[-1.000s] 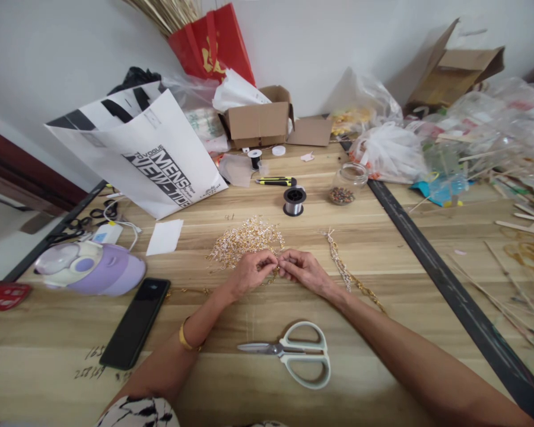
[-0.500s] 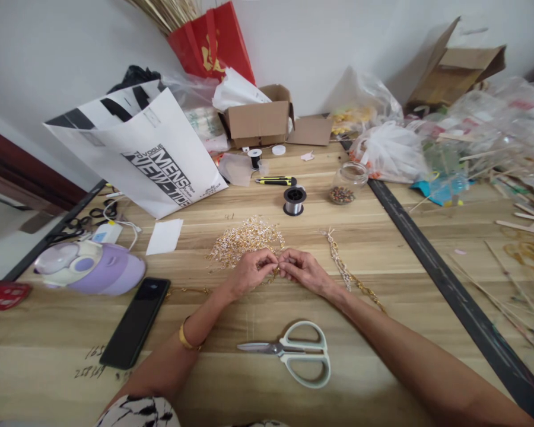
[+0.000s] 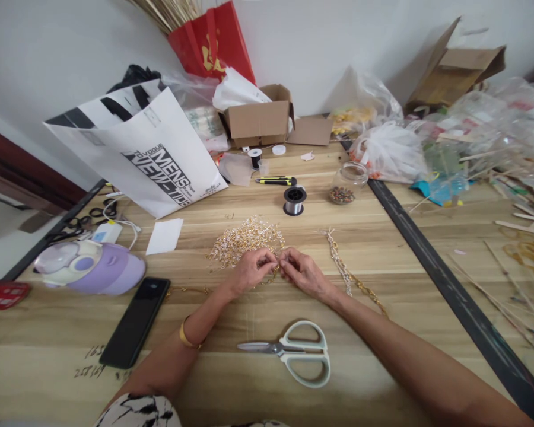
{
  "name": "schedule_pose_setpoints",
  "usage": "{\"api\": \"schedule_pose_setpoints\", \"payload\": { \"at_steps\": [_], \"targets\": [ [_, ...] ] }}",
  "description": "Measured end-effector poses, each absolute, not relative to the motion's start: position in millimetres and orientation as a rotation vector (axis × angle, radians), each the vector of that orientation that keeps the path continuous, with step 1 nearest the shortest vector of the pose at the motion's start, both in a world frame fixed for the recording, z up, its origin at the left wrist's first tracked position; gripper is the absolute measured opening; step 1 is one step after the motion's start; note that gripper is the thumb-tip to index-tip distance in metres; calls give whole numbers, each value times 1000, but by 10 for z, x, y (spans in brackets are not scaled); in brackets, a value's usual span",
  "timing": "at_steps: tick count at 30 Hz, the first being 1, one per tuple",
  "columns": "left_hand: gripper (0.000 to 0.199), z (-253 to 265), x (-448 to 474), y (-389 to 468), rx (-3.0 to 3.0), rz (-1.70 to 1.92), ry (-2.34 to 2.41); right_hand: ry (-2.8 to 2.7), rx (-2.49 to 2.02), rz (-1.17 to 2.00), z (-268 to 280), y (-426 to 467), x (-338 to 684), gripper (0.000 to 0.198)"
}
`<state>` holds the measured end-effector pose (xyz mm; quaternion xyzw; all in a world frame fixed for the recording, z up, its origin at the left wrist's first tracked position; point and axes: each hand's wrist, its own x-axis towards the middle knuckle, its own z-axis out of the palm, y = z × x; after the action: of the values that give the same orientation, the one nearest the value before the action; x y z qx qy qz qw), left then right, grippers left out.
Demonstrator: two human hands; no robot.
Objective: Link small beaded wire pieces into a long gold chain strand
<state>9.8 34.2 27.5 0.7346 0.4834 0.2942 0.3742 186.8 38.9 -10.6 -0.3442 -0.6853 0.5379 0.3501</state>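
My left hand (image 3: 251, 271) and my right hand (image 3: 303, 271) meet fingertip to fingertip over the table, both pinched. Between them is a bit of gold-coloured chain (image 3: 275, 271), its finer parts hidden by the fingers. Just behind my left hand lies a heap of small gold and clear pieces (image 3: 244, 240). Right of my right hand, a bundle of gold and silvery chains (image 3: 338, 261) stretches toward my forearm. Scissors with pale handles (image 3: 305, 353) rest in front of my hands, pointing left. A thin gold strand (image 3: 189, 290) lies left of my left hand.
A spool of clear line (image 3: 294, 201), a yellow-black cutter (image 3: 276, 180) and a glass jar of beads (image 3: 347, 184) stand behind my hands. To the left are a phone (image 3: 136, 323), a purple bottle (image 3: 93, 267) and a white bag (image 3: 146, 154). Plastic bags (image 3: 389, 151) fill the back right.
Hardly anything differs. The fingers of my right hand have shifted slightly at the pinch; the things on the table are where they were.
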Motion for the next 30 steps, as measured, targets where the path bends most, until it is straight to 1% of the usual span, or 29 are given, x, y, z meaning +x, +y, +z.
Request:
{"api": "schedule_pose_setpoints", "payload": {
  "at_steps": [12, 16, 22, 30],
  "targets": [
    [8, 267, 77, 344, 1704, 826, 1174, -1777, -940, 1258, -43, 371, 1850, 16],
    [8, 251, 69, 351, 1700, 818, 1174, -1768, -933, 1283, -61, 369, 1853, 16],
    [6, 238, 55, 361, 1975, 812, 1278, -1756, -964, 1304, -86, 375, 1849, 17],
    [14, 275, -15, 352, 2339, 685, 1287, -1834, -933, 1269, -118, 390, 1855, 18]
  ]
}}
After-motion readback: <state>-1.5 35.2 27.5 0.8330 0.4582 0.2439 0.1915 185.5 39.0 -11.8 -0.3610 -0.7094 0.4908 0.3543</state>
